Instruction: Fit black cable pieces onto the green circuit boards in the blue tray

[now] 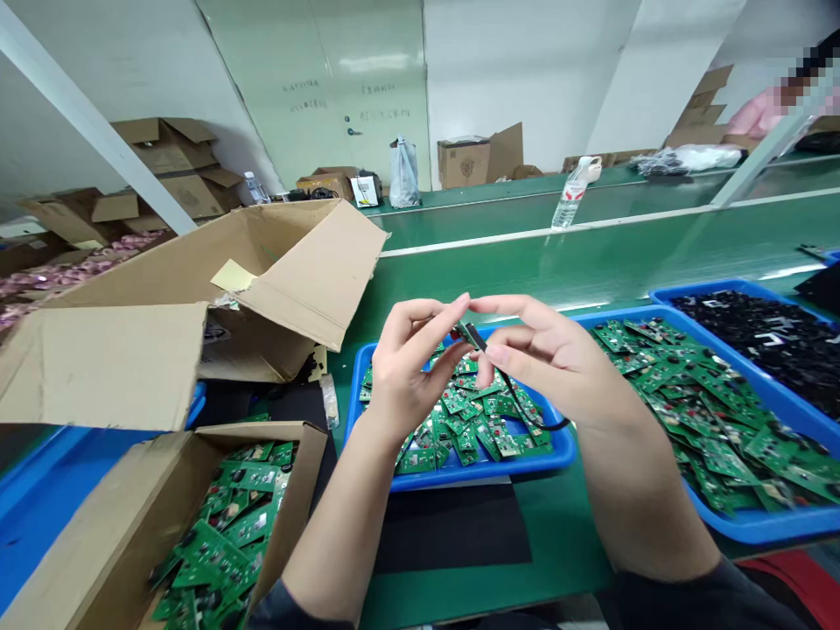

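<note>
Both hands meet above the middle blue tray (459, 479), raised over green circuit boards (459, 420) that lie loose in it. My left hand (410, 363) is closed, with thumb and fingertips on a small green circuit board (461, 330), seen nearly edge-on. My right hand (555, 359) pinches the board's near end, at a black strip-shaped part (473, 336). A thin black cable (518, 404) hangs below the right fingers and curves toward the right wrist. The fingers partly hide the board, and I cannot tell how the cable joins it.
At left stand a cardboard box (141, 494) of circuit boards and a larger open carton (295, 289). To the right are a blue tray (748, 525) of boards and another tray (696, 287) of black parts. A water bottle (572, 197) stands behind; a person (754, 114) is at far right.
</note>
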